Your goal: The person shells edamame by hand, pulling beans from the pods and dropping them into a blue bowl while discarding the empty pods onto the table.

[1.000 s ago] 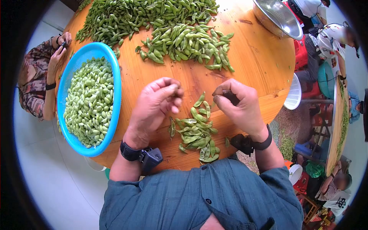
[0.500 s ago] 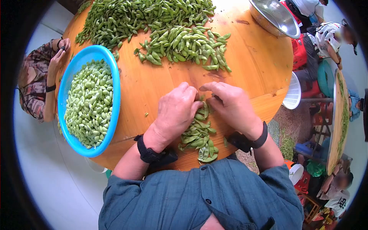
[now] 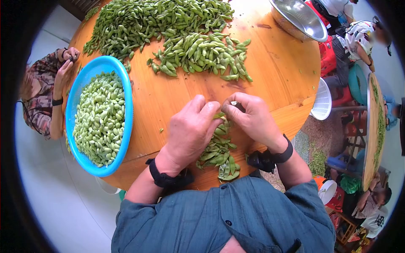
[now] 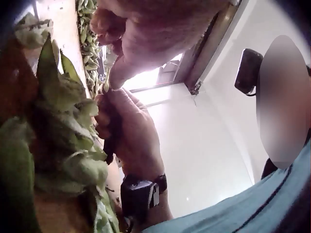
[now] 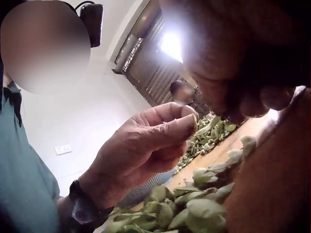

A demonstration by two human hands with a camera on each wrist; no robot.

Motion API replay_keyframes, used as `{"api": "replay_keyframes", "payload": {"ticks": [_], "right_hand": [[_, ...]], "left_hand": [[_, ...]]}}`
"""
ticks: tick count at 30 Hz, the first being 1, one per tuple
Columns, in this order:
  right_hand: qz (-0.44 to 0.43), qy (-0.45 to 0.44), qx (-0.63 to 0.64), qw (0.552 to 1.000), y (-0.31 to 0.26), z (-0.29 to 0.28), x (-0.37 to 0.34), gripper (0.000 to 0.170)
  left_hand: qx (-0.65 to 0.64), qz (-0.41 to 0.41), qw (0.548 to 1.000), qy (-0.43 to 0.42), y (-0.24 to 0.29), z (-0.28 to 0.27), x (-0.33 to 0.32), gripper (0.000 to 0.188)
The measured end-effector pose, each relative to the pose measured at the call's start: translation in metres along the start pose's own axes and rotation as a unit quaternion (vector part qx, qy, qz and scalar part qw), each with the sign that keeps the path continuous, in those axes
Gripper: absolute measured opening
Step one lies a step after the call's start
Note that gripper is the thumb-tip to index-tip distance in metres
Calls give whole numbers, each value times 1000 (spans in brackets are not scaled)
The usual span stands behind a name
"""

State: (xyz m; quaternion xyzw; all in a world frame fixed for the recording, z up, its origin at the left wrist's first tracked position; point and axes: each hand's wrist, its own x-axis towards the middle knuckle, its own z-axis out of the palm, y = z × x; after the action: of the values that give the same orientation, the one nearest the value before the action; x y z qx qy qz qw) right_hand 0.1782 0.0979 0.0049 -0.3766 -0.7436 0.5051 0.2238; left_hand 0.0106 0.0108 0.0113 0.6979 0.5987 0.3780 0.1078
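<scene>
In the head view my left hand [image 3: 185, 133] pinches a green edamame pod [image 3: 219, 115] between thumb and curled fingers. My right hand [image 3: 255, 120] meets it from the other side, thumb and forefinger closed at the pod's far end. From the right wrist the pod [image 5: 210, 126] shows as a pale green strip spanning the two sets of fingertips. Under the hands lies a small heap of flattened pods [image 3: 217, 156], partly covered by the left hand. At the left a blue basket [image 3: 130, 105] is filled with shelled green beans [image 3: 99, 118].
A large pile of pods [image 3: 156, 25] covers the far side of the round wooden table [image 3: 278, 76], with a smaller pile [image 3: 202, 52] nearer. A metal colander [image 3: 299, 19] stands at the back right. Another person [image 3: 42, 92] sits beyond the basket.
The left hand has moved right and down to meet the right hand over the small heap. A green pod now shows between their fingertips. The right hand has shifted slightly left and down.
</scene>
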Motion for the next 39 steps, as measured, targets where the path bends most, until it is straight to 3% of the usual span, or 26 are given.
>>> {"api": "replay_keyframes", "payload": {"ticks": [3, 6, 8, 9, 10, 11, 12, 14, 18, 22, 24, 26, 28, 31, 35, 39], "right_hand": [[37, -24, 55, 998, 1, -3, 1, 16], [50, -35, 86, 994, -2, -5, -1, 17], [40, -37, 84, 995, -3, -5, -2, 17], [31, -36, 92, 995, -4, -4, -2, 17], [23, -34, 101, 994, -4, -3, -3, 17], [23, -35, 101, 994, -4, -3, -2, 17], [37, -27, 109, 993, -4, -2, -2, 17], [50, -18, 116, 992, -4, -1, -1, 16], [36, 40, 75, 996, -5, 4, -2, 14], [-59, 89, -13, 994, -4, 10, -2, 12], [-62, 90, -19, 994, -5, 9, -2, 11], [-64, 92, -26, 993, -5, 8, -4, 11], [-78, 84, -27, 993, -5, 9, -4, 10], [-5, 52, 48, 997, -4, 6, -6, 10], [-23, 44, 75, 996, -1, 9, -8, 11], [27, 12, 156, 987, 1, 6, -8, 11]], "left_hand": [[26, 23, 999, -13, -9, 3, -1, 23], [-77, -13, 997, -11, -17, 6, -3, 20], [-208, -80, 974, -37, -23, 7, -3, 13], [-208, -81, 974, -37, -20, 7, -2, 13], [-348, -211, 912, -43, -15, 5, 0, 12], [-473, -333, 814, -46, -10, 3, 1, 12], [-473, -334, 814, -46, -8, 0, 1, 12], [-216, -285, 933, -35, -4, -7, 1, 14], [-217, -283, 933, -50, 6, -10, -3, 14], [-345, -283, 894, -47, 3, 0, -2, 13], [-382, -297, 873, -58, -1, 1, -3, 12], [-425, -322, 836, -131, -4, -1, -3, 13], [-438, -300, 837, -130, -7, 3, -2, 13], [-472, -294, 819, -139, -11, 3, 1, 15], [-507, -310, 791, -146, -11, 4, 3, 17], [-514, -304, 789, -146, -11, 4, 5, 12]]}}
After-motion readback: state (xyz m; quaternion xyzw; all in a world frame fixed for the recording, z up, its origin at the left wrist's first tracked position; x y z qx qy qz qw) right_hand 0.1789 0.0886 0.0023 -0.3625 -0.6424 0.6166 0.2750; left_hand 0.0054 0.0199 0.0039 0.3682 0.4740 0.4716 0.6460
